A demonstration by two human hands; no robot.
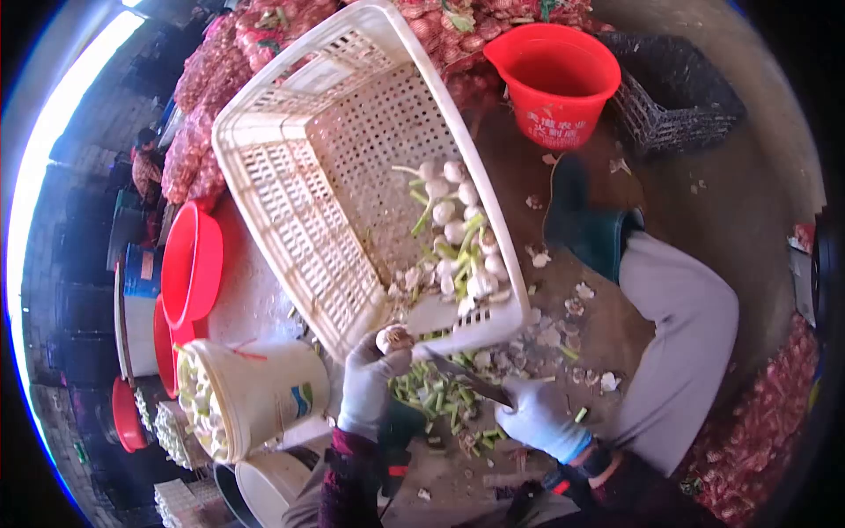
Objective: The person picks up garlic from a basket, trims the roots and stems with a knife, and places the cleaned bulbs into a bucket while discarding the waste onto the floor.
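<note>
My left hand (368, 392), in a whitish glove, is closed around a garlic bulb (394, 339), its brownish root end showing. In the same kind of glove, my right hand (544, 421) grips a knife (471, 378) with a dark blade. The blade points up and left toward the bulb, its tip close to my left fingertips. Just beyond my hands stands a tilted white plastic basket (295, 211). Several garlic bulbs (453, 231) with green stems lie along its right side. Cut green stem pieces (436, 392) and papery skins litter the ground beneath my hands.
A white bucket (264, 396) of garlic stands left of my left hand, near red tubs (189, 264). Beyond the basket are a red bucket (559, 84), a black crate (678, 97) and net sacks (207, 114). Another person (147, 167) is far left. My boot (576, 220) is at right.
</note>
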